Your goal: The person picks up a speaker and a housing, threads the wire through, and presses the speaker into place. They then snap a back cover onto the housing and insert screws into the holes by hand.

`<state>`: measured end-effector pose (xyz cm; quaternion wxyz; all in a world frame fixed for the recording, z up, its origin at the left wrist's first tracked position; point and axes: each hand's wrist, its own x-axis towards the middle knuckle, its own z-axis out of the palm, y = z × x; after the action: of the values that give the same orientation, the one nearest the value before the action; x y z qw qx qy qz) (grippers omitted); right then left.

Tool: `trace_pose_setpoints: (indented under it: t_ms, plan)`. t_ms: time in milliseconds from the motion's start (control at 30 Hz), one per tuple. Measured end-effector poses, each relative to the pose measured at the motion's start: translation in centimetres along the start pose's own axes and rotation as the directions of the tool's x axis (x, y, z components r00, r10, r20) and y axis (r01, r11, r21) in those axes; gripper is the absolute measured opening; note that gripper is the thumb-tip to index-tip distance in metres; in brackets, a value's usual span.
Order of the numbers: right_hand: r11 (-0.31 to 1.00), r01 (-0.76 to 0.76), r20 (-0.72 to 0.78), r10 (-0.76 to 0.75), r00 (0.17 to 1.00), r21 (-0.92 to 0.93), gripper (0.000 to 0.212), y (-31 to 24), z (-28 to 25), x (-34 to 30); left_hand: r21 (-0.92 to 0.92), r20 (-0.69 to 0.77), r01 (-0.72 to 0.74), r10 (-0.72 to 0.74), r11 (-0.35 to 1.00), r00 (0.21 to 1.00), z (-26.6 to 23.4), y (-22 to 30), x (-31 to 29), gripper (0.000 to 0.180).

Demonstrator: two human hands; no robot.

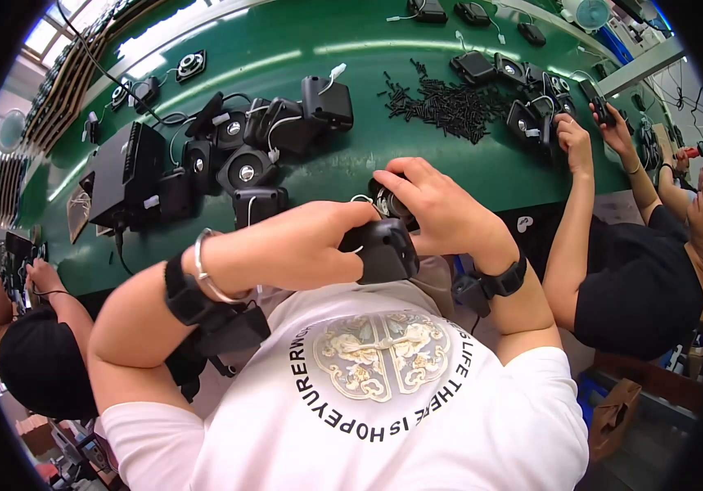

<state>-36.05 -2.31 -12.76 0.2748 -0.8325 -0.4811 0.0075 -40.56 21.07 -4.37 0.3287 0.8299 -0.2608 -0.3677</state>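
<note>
I'm seeing left hand [306, 241] gripping black box [387, 252] mid-frame, probably steadying it; right hand [441, 206], half-curled, holding round dark part [392, 202] just above.

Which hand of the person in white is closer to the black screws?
Right. The right hand is below the black screws in the picture; the left hand is lower and farther off to the left.

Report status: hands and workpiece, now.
Left hand gripping black boxy plastic housing. Right hand holding dark round part, partly hidden. Heaped black screw-like pieces on green tabletop, apart from hands.
</note>
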Motion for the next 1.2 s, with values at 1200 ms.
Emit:
trace_pose_setpoints:
  t_ms: [1200]
  plan:
    - [0.96, 0.207, -0.136, -0.234, 0.963, -0.188, 0.09, 1.0, -3.7, 4.5, -0.789, -0.483, -0.419, -0.031, 0.448, 0.875, 1.0, -3.8, 3.5, 0.029]
